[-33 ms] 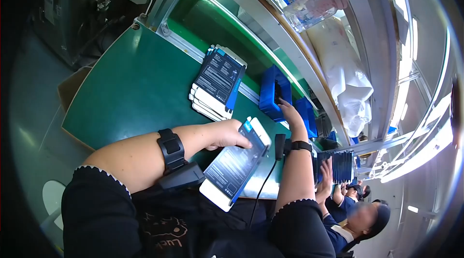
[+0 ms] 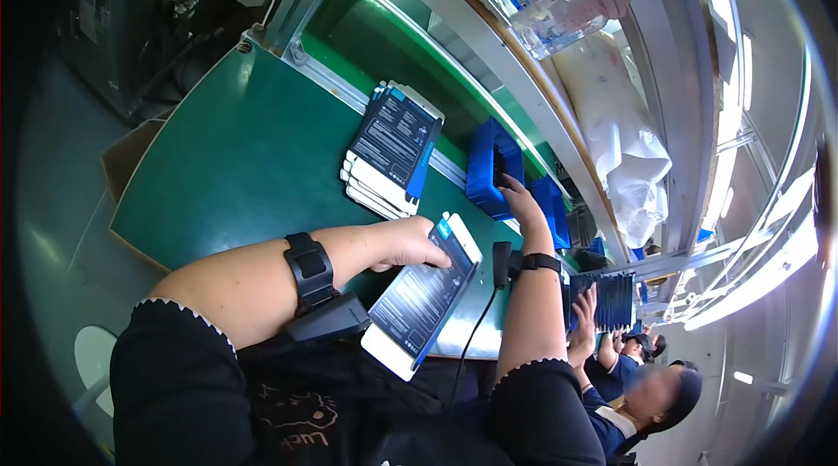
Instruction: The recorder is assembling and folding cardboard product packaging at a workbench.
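Observation:
My left hand point(image 2: 410, 243) grips a flat black and white cardboard box point(image 2: 415, 300), thumb on its printed dark face. The box is tilted at the table's near edge, in front of my body. My right hand point(image 2: 525, 204) is at a blue plastic bin point(image 2: 478, 171), fingers stretched over its rim. The fingertips are partly lost in the bin's dark inside, and what lies there cannot be made out. A stack of similar flat boxes point(image 2: 388, 147) rests on the green table point(image 2: 227, 169) beyond my left hand.
A second blue bin point(image 2: 550, 213) stands to the right. Above runs a shelf with a clear bottle point(image 2: 567, 17) and a white plastic bag point(image 2: 633, 178). A black cable point(image 2: 471, 339) hangs between my arms. Co-workers sit at the right, near a dark stack point(image 2: 615, 300).
The box in my left hand has turned slightly, its far right edge shifting left and its glare fading. My right hand stays at the bin.

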Demonstrator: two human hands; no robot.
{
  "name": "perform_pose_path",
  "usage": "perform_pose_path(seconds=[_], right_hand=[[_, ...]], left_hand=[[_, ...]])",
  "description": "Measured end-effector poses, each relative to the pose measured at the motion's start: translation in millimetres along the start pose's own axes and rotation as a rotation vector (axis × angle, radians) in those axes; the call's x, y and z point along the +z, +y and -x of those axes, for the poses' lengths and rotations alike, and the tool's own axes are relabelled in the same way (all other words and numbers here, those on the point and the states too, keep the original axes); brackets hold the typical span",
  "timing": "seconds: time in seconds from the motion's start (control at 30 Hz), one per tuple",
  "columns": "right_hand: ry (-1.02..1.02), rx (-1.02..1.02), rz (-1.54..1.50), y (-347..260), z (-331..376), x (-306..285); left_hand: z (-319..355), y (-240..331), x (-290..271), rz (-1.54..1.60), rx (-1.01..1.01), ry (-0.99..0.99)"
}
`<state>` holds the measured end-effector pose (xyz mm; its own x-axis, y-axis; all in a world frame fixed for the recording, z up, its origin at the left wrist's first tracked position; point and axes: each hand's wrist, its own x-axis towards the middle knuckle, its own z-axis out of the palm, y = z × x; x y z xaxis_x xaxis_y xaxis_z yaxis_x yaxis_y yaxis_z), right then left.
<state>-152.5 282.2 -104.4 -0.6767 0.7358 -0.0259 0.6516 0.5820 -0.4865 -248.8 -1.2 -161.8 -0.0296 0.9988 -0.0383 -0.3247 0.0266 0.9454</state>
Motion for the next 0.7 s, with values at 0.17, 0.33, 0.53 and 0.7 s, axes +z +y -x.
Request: perform_pose_path(seconds=[0.17, 0.33, 0.53, 0.7], right_hand=[[0.094, 0.016, 0.019, 11.0, -9.6, 4.1], [0.469, -0.132, -0.016, 11.7, 1.6, 12.8], [0.612, -0.152, -0.118, -5.6, 21.3, -3.0], [0.619, -0.247, -0.288, -14.0, 33.6, -12.2]], left_hand=[[-12.8, -9.0, -3.7, 0.166, -0.182, 0.149], [8.9, 15.0, 2.1, 0.066, -0.237, 0.176], [-0.5, 1.0, 10.5, 0.23, -0.121, 0.272], [-15.4, -17.9, 10.2, -0.077, 0.006, 0.353]])
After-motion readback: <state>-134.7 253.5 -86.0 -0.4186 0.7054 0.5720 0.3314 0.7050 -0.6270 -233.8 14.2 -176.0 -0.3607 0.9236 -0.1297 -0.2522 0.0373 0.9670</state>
